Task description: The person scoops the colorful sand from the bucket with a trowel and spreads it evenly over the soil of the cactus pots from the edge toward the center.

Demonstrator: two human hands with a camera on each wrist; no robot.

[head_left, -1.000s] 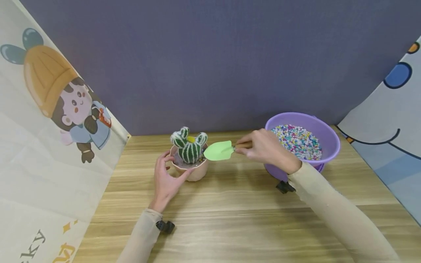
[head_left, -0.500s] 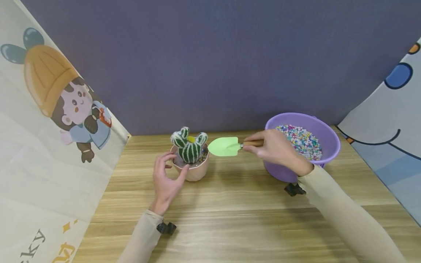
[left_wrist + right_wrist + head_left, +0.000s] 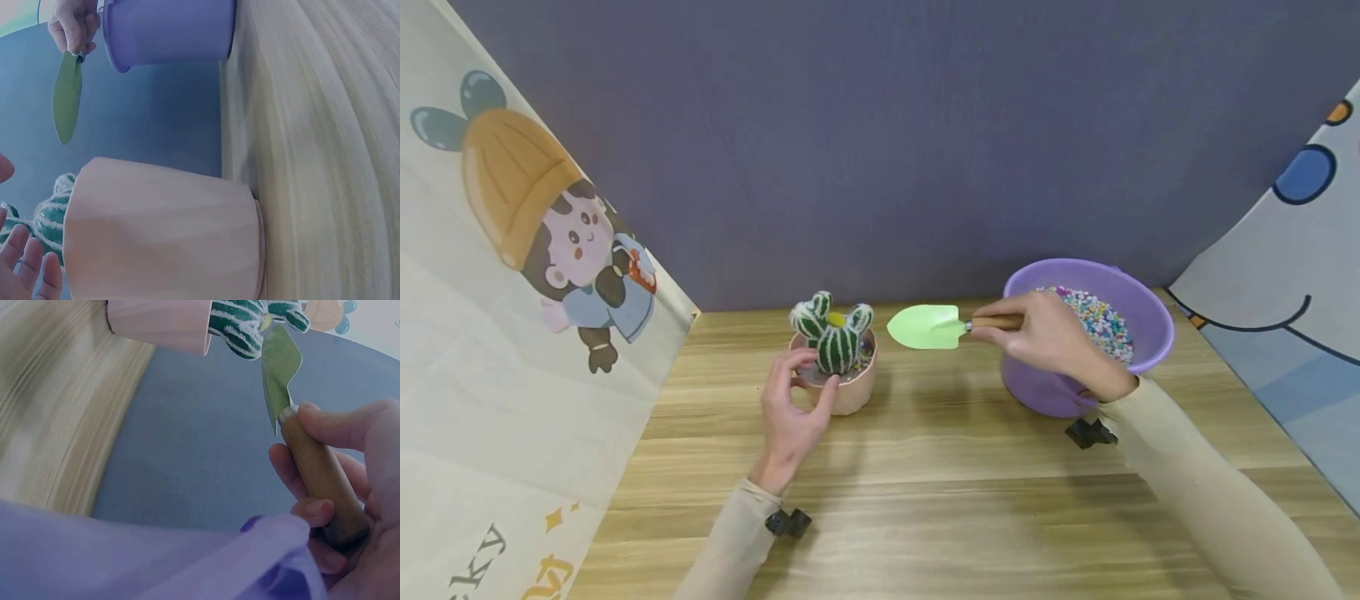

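My right hand (image 3: 1051,337) grips the wooden handle (image 3: 322,472) of a small garden trowel with a light green blade (image 3: 925,327). The blade points left, raised above the table, between the pot and the bucket. A green-and-white striped cactus (image 3: 838,346) with a yellow spot on top stands in a pale pink pot (image 3: 850,396). Several coloured bits lie around its base. My left hand (image 3: 793,421) is at the pot's near left side, thumb and fingers spread and loosely bent. In the left wrist view its fingers (image 3: 31,265) hover just beyond the rim, beside the cactus.
A purple bucket (image 3: 1037,390) holding many small coloured pebbles (image 3: 1105,325) stands at the right, partly behind my right hand. The wooden table (image 3: 910,500) meets a dark blue-grey wall (image 3: 880,150) at the back. Printed cartoon sheets hang on both sides.
The trowel and right hand have moved right, away from the pot and toward the bucket. My left hand has drawn off the pot's rim and shifted slightly right.
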